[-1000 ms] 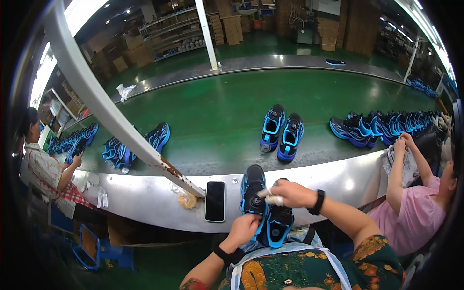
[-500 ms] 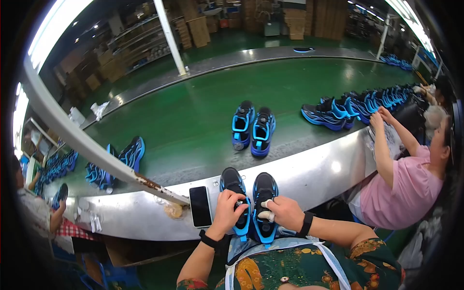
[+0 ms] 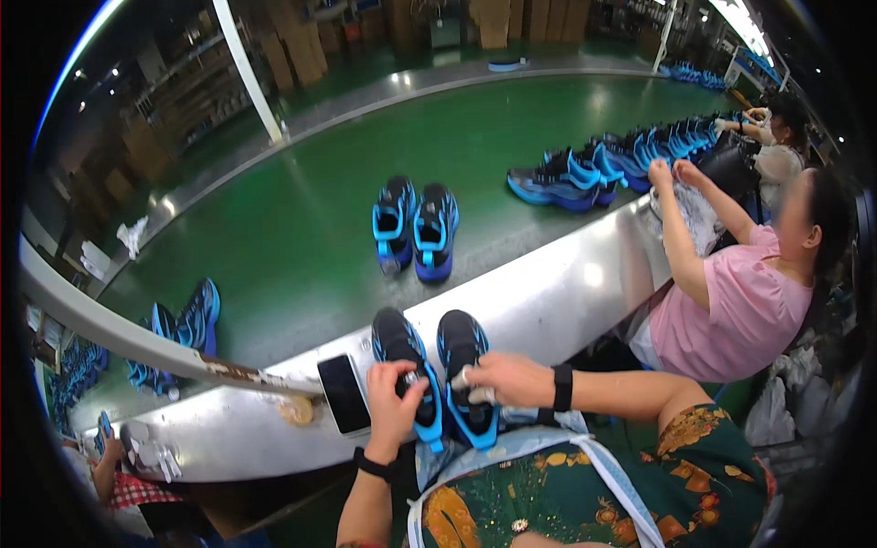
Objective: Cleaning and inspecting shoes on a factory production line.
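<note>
1. In the lower centre of the frame a pair of black-and-blue sneakers stands on the steel bench (image 3: 548, 301), toes pointing away from the person: the left sneaker (image 3: 400, 352) and the right sneaker (image 3: 463, 356), side by side and nearly touching.
2. The left hand (image 3: 391, 406) is closed over the heel and collar of the left sneaker, fingers wrapped round it.
3. The right hand (image 3: 512, 376) lies on the right sneaker's opening, fingers pinched on a small pale wad (image 3: 475, 391), perhaps cloth or paper; I cannot tell which.
4. To work well here, I judge it best to hold each shoe steady at the heel, keep the pair square and level, and press the wad evenly without creasing the upper.
5. A dark phone (image 3: 344, 393) lies flat just left of the left sneaker; keep the elbow off it.
6. Beyond, on the green conveyor belt (image 3: 301, 228), another sneaker pair (image 3: 417, 226) stands well apart.
</note>
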A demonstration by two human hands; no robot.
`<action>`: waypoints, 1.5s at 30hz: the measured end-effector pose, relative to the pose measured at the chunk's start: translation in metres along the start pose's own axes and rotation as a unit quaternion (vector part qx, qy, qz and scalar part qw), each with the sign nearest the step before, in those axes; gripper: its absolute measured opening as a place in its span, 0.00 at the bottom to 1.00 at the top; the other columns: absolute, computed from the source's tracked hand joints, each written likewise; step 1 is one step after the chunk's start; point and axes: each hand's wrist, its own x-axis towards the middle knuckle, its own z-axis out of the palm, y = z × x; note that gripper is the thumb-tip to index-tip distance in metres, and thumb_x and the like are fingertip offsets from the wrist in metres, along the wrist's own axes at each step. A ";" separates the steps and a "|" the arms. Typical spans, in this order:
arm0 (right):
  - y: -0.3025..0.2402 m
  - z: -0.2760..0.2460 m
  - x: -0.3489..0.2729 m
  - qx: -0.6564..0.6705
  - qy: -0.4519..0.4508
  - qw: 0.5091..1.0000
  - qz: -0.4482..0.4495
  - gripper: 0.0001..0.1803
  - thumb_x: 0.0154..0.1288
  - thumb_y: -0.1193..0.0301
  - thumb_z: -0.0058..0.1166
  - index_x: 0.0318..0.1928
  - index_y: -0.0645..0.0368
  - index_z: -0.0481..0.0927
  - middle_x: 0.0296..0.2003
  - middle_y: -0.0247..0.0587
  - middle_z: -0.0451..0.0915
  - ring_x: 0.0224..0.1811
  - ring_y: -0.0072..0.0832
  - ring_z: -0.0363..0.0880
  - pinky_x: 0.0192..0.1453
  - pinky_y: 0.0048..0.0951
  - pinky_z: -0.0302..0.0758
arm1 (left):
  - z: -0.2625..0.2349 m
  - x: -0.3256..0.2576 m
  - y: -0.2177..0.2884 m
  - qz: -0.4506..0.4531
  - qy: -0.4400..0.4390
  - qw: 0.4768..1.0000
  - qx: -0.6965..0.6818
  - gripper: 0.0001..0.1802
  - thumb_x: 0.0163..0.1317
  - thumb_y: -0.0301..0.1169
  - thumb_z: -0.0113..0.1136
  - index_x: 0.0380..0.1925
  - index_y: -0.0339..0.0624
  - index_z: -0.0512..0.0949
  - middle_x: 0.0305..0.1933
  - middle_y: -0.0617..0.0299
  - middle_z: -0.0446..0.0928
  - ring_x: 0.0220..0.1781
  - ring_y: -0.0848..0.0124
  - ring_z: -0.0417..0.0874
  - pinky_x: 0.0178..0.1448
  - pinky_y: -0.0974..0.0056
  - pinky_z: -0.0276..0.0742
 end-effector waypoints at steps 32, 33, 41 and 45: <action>-0.009 -0.007 0.000 -0.114 0.068 0.991 0.030 0.19 0.53 0.58 0.68 0.44 0.49 0.82 0.25 0.36 0.72 0.35 0.36 0.74 0.42 0.35 0.67 | 0.001 0.020 0.007 -0.102 -0.012 0.992 -0.077 0.18 0.52 0.28 0.68 0.45 0.40 0.80 0.40 0.63 0.74 0.43 0.70 0.74 0.50 0.68 0.69; -0.011 -0.013 0.001 -0.113 0.068 0.991 0.030 0.19 0.53 0.58 0.68 0.44 0.49 0.82 0.25 0.36 0.72 0.35 0.36 0.74 0.42 0.35 0.67 | 0.002 0.019 0.006 -0.116 -0.005 0.990 -0.082 0.18 0.53 0.29 0.68 0.45 0.41 0.80 0.40 0.65 0.73 0.42 0.73 0.70 0.50 0.69 0.66; -0.008 -0.009 0.001 -0.066 0.051 0.996 0.044 0.20 0.55 0.61 0.68 0.49 0.49 0.82 0.29 0.37 0.75 0.36 0.37 0.74 0.46 0.35 0.66 | -0.002 0.022 0.007 -0.100 -0.031 0.992 -0.076 0.17 0.53 0.27 0.67 0.45 0.38 0.79 0.40 0.60 0.75 0.45 0.67 0.78 0.50 0.65 0.71; -0.008 -0.013 0.001 -0.032 0.025 0.999 0.017 0.21 0.54 0.59 0.68 0.45 0.55 0.81 0.28 0.38 0.75 0.37 0.37 0.73 0.48 0.36 0.65 | -0.005 0.023 0.010 -0.107 -0.050 0.991 -0.058 0.18 0.54 0.26 0.66 0.47 0.38 0.79 0.42 0.60 0.76 0.45 0.68 0.78 0.51 0.66 0.71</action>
